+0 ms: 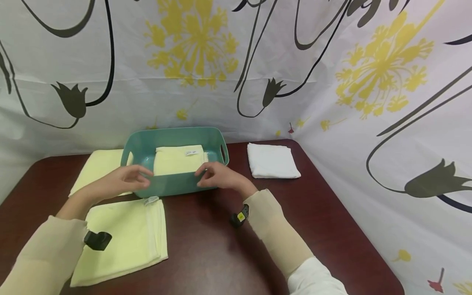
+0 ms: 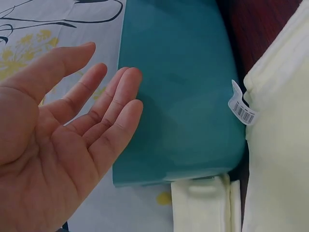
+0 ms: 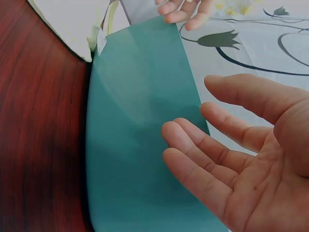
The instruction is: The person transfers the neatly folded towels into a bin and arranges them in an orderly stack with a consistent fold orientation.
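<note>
Your left hand (image 1: 127, 179) and right hand (image 1: 218, 175), empty and relaxed, are at the near side of the teal basket (image 1: 175, 185), left of the white cloth (image 1: 273, 161), a yellow cloth (image 1: 175, 159) inside.

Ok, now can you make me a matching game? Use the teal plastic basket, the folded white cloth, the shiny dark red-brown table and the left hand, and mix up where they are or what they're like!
Things:
1. teal plastic basket
2. folded white cloth
3. shiny dark red-brown table
4. left hand

Places and states:
A. to the right of the basket in the head view
B. holding nothing, near the left end of the basket's front wall
C. has a folded pale-yellow cloth inside
D. underneath the basket

Right pairs: 1-C, 2-A, 3-D, 4-B
</note>
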